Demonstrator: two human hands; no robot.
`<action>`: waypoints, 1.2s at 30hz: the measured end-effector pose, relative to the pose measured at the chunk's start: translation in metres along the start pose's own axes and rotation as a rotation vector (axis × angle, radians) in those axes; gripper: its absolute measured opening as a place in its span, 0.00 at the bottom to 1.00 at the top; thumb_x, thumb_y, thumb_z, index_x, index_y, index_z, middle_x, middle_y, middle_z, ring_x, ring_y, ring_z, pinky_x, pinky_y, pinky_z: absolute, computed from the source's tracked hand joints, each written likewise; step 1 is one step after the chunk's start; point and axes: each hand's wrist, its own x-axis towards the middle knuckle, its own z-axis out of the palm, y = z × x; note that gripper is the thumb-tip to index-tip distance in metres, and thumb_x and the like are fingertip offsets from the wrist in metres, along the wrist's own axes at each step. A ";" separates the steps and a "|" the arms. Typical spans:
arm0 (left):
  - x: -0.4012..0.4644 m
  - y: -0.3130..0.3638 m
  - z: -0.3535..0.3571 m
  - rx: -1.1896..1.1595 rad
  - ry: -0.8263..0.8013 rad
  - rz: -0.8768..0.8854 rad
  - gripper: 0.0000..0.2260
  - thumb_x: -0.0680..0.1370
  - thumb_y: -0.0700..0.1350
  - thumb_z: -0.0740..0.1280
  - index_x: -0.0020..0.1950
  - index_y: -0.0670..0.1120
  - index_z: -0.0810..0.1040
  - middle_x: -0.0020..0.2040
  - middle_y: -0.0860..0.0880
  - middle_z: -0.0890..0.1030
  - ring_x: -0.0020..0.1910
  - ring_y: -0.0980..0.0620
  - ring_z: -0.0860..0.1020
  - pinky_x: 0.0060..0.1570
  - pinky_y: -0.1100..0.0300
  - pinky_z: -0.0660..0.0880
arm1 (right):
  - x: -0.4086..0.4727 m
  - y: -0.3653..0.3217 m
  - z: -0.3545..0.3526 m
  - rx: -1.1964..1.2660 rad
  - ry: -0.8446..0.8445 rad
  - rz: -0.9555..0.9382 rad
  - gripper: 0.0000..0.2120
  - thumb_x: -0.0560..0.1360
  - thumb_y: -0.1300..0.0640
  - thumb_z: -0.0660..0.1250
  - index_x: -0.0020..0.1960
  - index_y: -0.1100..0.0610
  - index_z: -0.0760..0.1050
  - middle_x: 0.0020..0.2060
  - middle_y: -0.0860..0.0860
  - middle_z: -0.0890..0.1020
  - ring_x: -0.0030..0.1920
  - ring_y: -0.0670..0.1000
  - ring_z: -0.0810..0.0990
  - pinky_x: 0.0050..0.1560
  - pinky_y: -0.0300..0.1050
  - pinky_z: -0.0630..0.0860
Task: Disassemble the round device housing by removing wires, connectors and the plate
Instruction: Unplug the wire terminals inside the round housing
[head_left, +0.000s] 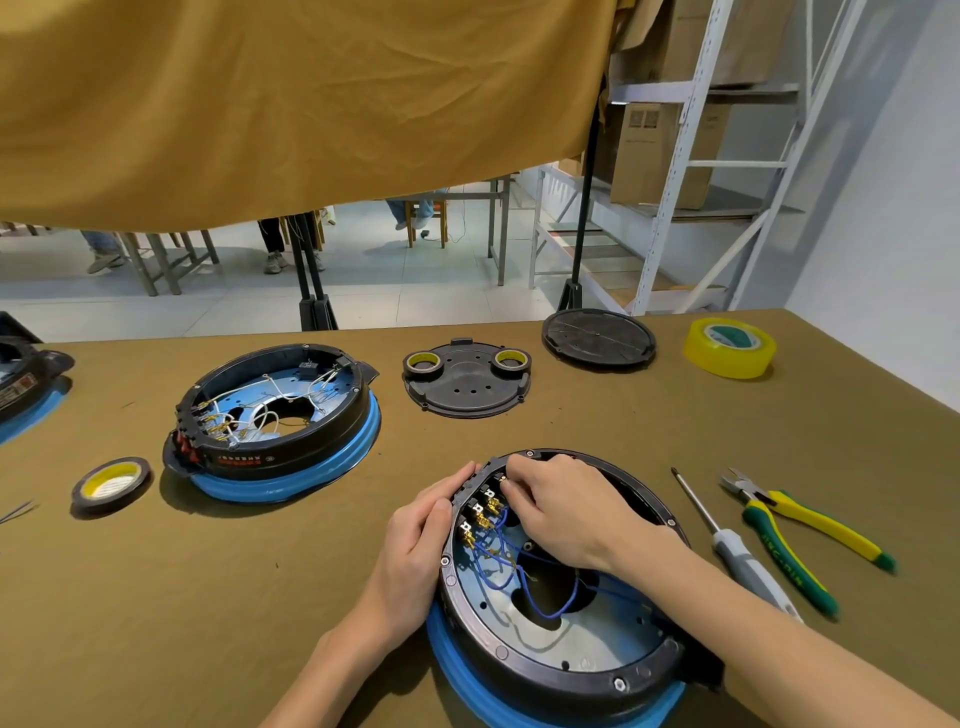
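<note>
Head camera footage is centred on a round device housing (561, 670), set open side up on the olive-covered counter (208, 597) close to the person. Inside its black rim a metal plate (587, 647) with a large central hole is seen, crossed by looping blue wires (545, 597), and a row of brass connectors (480, 517) is lined up along the far-left wall. The outer wall beside those connectors is pressed by the left hand (415, 540), its fingers laid nearly straight against the rim, so its grip is released. The right hand (558, 512) is reached into the housing, and a connector at the far end of the row is pinched between its curled fingertips.

A second housing (275, 421), with white wires inside and a blue ring beneath, is placed further back on the left. Behind the near housing a dark cover plate (467, 384) is laid flat, with two small tape rolls (423, 365) resting on it. A round black lid (597, 338) and a yellow tape roll (730, 347) are found toward the far right edge, and another tape roll (111, 483) lies at the left. A screwdriver (727, 540) and green-and-yellow cutters (800, 530) are set just right of the near housing.

A mustard cloth (291, 104) is hung above the counter's far edge; beyond it a tiled floor, chair legs, seated people's legs and a metal rack (696, 156) with cardboard boxes are visible.
</note>
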 end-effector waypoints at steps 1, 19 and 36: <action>0.000 -0.001 0.000 0.005 -0.001 0.003 0.21 0.83 0.49 0.56 0.75 0.49 0.73 0.71 0.54 0.79 0.72 0.57 0.75 0.71 0.55 0.72 | -0.001 0.000 0.000 0.012 0.004 0.000 0.14 0.84 0.48 0.55 0.42 0.51 0.66 0.30 0.48 0.73 0.33 0.53 0.73 0.35 0.51 0.69; 0.002 -0.003 0.000 0.028 -0.017 0.019 0.22 0.83 0.50 0.56 0.75 0.46 0.73 0.72 0.53 0.78 0.73 0.56 0.74 0.74 0.47 0.70 | -0.004 0.001 0.002 0.139 -0.002 0.031 0.15 0.84 0.49 0.57 0.41 0.53 0.67 0.30 0.50 0.74 0.31 0.51 0.71 0.37 0.53 0.70; -0.001 -0.001 0.002 -0.040 -0.017 0.012 0.23 0.82 0.52 0.56 0.76 0.48 0.72 0.68 0.57 0.80 0.68 0.59 0.78 0.60 0.67 0.75 | -0.015 0.003 -0.017 0.474 0.221 0.017 0.12 0.81 0.49 0.66 0.41 0.53 0.77 0.36 0.49 0.79 0.36 0.48 0.75 0.40 0.43 0.72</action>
